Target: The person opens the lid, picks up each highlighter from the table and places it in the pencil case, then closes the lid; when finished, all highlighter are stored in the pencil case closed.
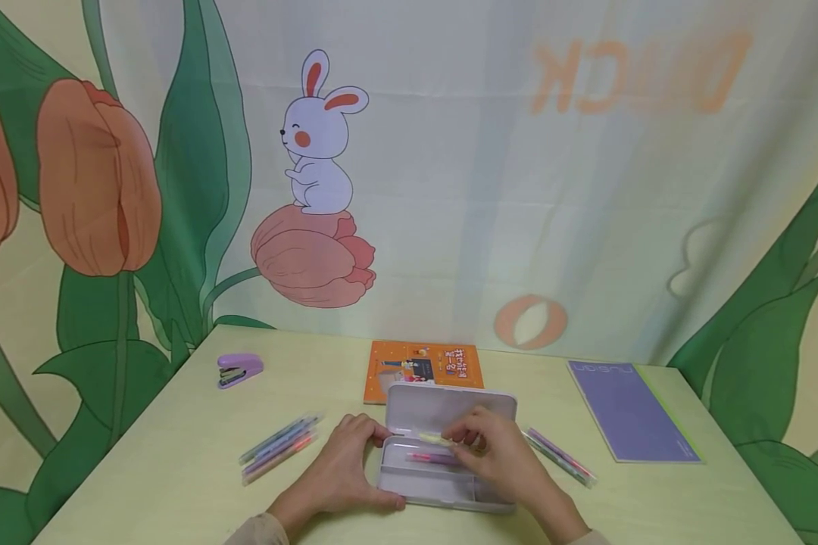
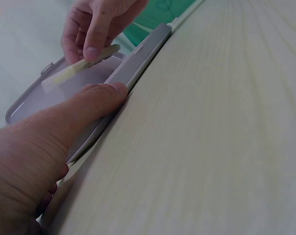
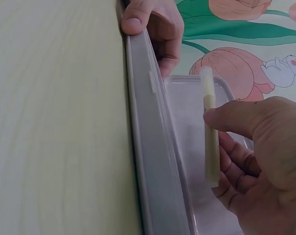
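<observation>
A pale grey pencil case (image 1: 426,488) lies with its lid raised at the back. My left hand (image 1: 341,469) grips its left end, thumb along the front edge and fingers toward the hinge side. Between thumb and fingers, my right hand (image 1: 504,458) pinches a yellow marker (image 3: 211,142) above the case. The marker has a clear, pale cap end pointing left in the head view. Below it, a pink-tipped marker (image 1: 429,458) lies in the case's rear compartment. Part of the case's right side is hidden behind my right hand.
Left of the case lie several markers (image 1: 279,446); a few more (image 1: 560,457) are at its right. A purple stapler (image 1: 240,369) stands at the back left. Behind the case is an orange book (image 1: 423,367), and a purple notebook (image 1: 634,412) lies at right.
</observation>
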`<control>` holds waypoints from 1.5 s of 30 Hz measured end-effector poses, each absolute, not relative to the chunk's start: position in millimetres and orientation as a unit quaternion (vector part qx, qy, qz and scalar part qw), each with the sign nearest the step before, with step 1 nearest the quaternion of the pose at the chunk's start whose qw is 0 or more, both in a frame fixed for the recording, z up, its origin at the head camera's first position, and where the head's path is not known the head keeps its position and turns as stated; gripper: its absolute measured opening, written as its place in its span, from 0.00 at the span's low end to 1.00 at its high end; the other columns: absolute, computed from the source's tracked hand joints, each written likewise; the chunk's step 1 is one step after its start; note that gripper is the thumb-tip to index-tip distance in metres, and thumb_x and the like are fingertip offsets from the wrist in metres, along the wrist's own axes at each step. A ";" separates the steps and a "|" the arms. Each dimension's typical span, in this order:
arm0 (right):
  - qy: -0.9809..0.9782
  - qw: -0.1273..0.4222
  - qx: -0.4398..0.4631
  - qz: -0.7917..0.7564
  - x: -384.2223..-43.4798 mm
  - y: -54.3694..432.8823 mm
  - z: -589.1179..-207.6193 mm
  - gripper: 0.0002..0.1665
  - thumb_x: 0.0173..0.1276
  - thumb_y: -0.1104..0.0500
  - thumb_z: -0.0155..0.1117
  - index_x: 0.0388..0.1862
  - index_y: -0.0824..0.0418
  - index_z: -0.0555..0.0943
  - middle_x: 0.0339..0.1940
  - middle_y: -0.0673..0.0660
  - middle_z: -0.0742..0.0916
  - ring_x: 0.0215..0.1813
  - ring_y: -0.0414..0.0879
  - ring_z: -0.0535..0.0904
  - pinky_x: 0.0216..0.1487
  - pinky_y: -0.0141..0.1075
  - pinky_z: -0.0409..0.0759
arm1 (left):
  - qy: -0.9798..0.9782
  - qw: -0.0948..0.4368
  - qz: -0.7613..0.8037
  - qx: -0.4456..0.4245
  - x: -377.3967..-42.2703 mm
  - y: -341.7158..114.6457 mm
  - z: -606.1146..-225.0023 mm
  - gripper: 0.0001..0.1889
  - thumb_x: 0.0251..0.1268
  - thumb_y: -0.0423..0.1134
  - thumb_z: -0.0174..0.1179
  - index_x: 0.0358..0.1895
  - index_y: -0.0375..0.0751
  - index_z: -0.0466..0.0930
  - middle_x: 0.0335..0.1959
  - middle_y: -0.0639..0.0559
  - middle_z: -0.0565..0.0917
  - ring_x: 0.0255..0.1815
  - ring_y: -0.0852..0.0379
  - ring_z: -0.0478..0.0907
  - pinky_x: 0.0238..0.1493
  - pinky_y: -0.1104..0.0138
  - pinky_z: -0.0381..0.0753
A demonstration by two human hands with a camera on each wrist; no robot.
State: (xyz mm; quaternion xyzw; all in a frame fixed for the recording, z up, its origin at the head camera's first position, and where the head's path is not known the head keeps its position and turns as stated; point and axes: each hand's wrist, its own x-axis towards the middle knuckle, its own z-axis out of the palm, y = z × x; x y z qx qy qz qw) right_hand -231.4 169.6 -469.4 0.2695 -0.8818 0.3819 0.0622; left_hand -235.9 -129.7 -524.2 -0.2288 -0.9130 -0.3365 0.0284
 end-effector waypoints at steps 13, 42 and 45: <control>-0.888 0.077 0.254 0.376 -231.0 177.0 -459.0 0.10 0.68 0.68 0.81 0.45 0.56 0.92 0.41 0.48 0.90 0.42 0.39 0.82 0.43 0.35 0.85 | -0.911 0.031 -0.341 -0.232 -235.6 -129.6 -525.4 0.51 0.36 0.79 0.84 0.61 0.52 0.81 0.52 0.65 0.79 0.58 0.59 0.70 0.66 0.51 0.77; -0.882 0.211 0.161 0.391 -241.1 268.1 -424.8 0.13 0.72 0.69 0.78 0.52 0.56 0.92 0.38 0.48 0.92 0.38 0.37 0.84 0.41 0.32 0.84 | -0.912 0.029 -0.339 -0.227 -235.6 -129.4 -524.8 0.51 0.35 0.80 0.83 0.61 0.51 0.81 0.52 0.65 0.79 0.58 0.59 0.69 0.67 0.51 0.77; -0.883 0.219 0.154 0.385 -241.7 275.5 -424.6 0.13 0.72 0.69 0.78 0.52 0.57 0.92 0.38 0.49 0.92 0.38 0.37 0.84 0.41 0.31 0.83 | -0.911 0.035 -0.340 -0.231 -235.4 -129.8 -525.1 0.51 0.35 0.79 0.84 0.61 0.51 0.82 0.52 0.65 0.79 0.58 0.59 0.69 0.67 0.51 0.77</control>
